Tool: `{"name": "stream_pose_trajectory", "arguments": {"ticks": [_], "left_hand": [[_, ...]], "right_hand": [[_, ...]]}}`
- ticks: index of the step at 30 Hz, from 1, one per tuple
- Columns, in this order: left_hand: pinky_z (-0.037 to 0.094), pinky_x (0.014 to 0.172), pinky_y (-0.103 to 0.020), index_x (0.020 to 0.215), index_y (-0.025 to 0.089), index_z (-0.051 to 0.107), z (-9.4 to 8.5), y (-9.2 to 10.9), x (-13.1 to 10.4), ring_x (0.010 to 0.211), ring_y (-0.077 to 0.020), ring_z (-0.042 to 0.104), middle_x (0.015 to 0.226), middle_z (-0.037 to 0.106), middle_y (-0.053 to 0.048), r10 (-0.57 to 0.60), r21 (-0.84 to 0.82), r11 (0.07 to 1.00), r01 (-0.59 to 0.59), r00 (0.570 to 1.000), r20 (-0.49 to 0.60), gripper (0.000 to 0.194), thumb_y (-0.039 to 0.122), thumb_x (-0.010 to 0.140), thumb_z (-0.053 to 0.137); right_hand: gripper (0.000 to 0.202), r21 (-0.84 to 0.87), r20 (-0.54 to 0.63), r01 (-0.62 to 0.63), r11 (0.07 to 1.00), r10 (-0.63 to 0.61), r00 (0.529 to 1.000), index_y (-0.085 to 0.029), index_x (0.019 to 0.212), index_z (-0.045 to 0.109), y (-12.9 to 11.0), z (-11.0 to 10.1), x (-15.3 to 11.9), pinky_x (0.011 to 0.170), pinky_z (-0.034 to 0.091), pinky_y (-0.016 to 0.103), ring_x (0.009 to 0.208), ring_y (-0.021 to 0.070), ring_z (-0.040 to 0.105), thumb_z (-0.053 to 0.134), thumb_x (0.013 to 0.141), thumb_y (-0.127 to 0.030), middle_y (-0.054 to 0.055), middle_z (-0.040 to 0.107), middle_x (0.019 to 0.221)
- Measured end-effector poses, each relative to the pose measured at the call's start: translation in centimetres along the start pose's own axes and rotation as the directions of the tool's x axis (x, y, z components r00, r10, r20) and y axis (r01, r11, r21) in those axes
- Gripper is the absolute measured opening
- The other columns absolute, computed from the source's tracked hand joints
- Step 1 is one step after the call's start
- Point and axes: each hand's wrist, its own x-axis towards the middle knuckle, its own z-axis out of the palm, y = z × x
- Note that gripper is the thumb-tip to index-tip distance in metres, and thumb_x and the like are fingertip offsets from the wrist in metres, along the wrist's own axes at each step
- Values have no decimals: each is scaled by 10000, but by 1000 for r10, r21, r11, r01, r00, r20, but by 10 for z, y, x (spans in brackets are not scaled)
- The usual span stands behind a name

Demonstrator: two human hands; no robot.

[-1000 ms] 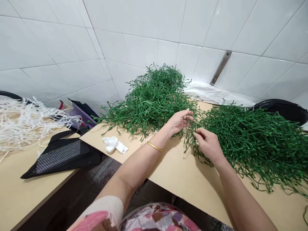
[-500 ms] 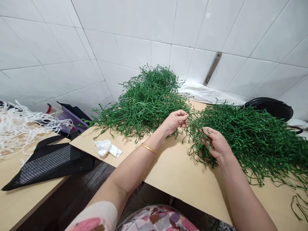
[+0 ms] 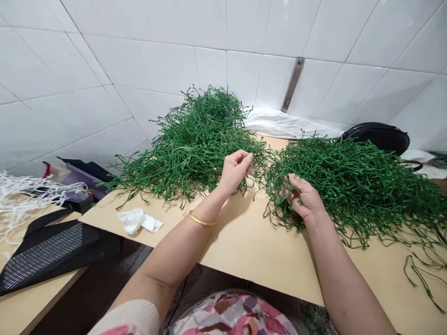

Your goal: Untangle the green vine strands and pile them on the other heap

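Note:
Thin green cords with knotted ends lie on the table in two heaps, a left heap (image 3: 195, 149) against the wall and a right heap (image 3: 352, 181). In front of the left heap is my left hand (image 3: 234, 172), thumb and fingertips pinched together; what they hold, if anything, is too small to make out. My right hand (image 3: 306, 197) is at the near left edge of the right heap, its fingers curled round a green cord. Other strands tangle behind those fingers and partly hide them.
A crumpled white tissue (image 3: 134, 220) lies on the wooden table (image 3: 258, 256). White cords (image 3: 21, 200) and a black mesh bag (image 3: 45, 251) are on another surface at left. A black case (image 3: 377, 136) and white cloth (image 3: 279, 122) sit along the tiled wall.
The view has shifted, so everything appears further left and higher. My hands have drawn slightly apart, the left one leftward and the right one rightward. The heaps look much the same.

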Motion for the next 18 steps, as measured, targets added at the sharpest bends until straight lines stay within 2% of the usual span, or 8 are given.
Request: {"name": "stream_pose_trajectory", "arguments": {"ticks": [4,6,9,13,18], "left_hand": [[358,465,-197,589,135,530,6,7,-10,444,-51,459,539,533,12,54,12,998,-57,989,136,275,360,745,554],[355,469,-198,602,137,540,10,11,-16,446,-50,451,544,537,10,47,14,999,-50,987,155,286,384,745,549],[330,469,-198,628,146,547,14,12,-21,445,-45,416,537,523,19,30,31,999,-35,991,134,284,403,747,541],[251,449,-204,529,146,473,18,6,-23,434,-39,322,451,420,41,16,91,995,-27,993,114,343,409,731,559],[242,450,-204,532,155,426,15,-2,-17,435,-42,296,440,367,55,-30,63,997,32,999,-32,355,420,731,554]], "right_hand": [[252,-3,67,-67,998,67,995,-178,687,604,2,1,-2,380,374,152,459,39,428,753,511,-280,-46,567,624],[232,-56,130,-65,996,72,989,-168,687,616,3,1,-4,380,339,143,453,30,396,742,538,-295,-52,525,575],[223,-129,204,-70,989,95,974,-159,712,629,2,2,-7,410,329,149,464,32,389,720,578,-311,-56,483,535],[253,-173,236,-56,983,97,967,-161,760,638,2,3,-9,450,339,171,507,52,418,715,580,-322,-43,504,558],[259,-212,207,47,976,-2,978,-182,811,650,2,6,-12,500,360,195,547,68,433,690,615,-348,-38,509,587]]}}
